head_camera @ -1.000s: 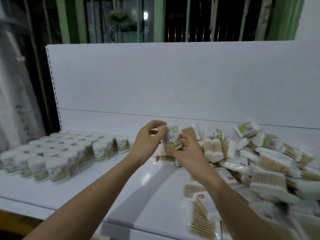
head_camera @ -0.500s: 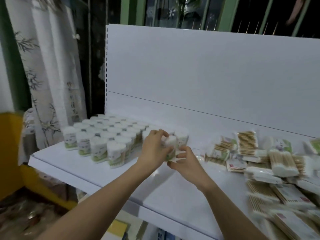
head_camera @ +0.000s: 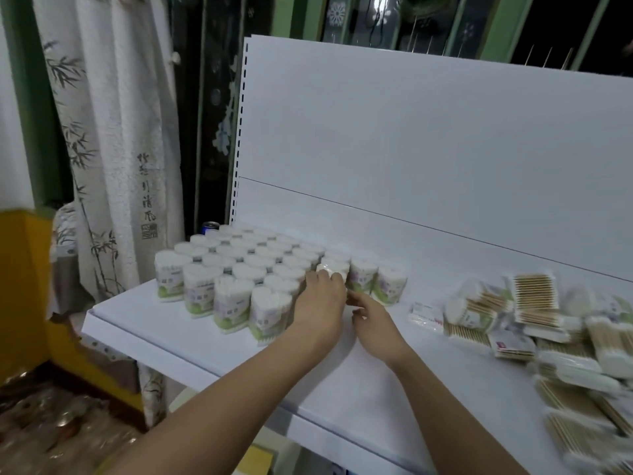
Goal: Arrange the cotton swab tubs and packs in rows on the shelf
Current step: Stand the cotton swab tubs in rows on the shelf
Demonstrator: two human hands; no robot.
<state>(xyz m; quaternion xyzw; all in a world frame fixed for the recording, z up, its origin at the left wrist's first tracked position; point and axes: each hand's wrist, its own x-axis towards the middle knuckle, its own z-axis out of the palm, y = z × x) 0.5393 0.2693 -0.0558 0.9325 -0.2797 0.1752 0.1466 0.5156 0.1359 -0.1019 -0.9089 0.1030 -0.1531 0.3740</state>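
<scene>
Left hand (head_camera: 320, 296), centre of frame, has its fingers curled over the top of a cotton swab tub (head_camera: 331, 269) and is setting it down at the right edge of the tub block (head_camera: 239, 269); it sits tight against its neighbours, likely so the row stays straight and nothing tips. Right hand (head_camera: 371, 318), just right of it and lower, is at the tub's base with fingers partly curled, holding nothing that I can see; reads as relaxed, probably steadying or nudging the tub into line. Two more tubs (head_camera: 376, 282) stand just right of the held one, starting the next column. The block fills the left part of the white shelf (head_camera: 342, 382), upright, labels facing front. Loose swab packs (head_camera: 534, 303) lie heaped at the right of the frame, unsorted, well apart from the tubs, with bare shelf between to take more rows. Blue can (head_camera: 209, 226) behind the block at upper left, partly hidden.
</scene>
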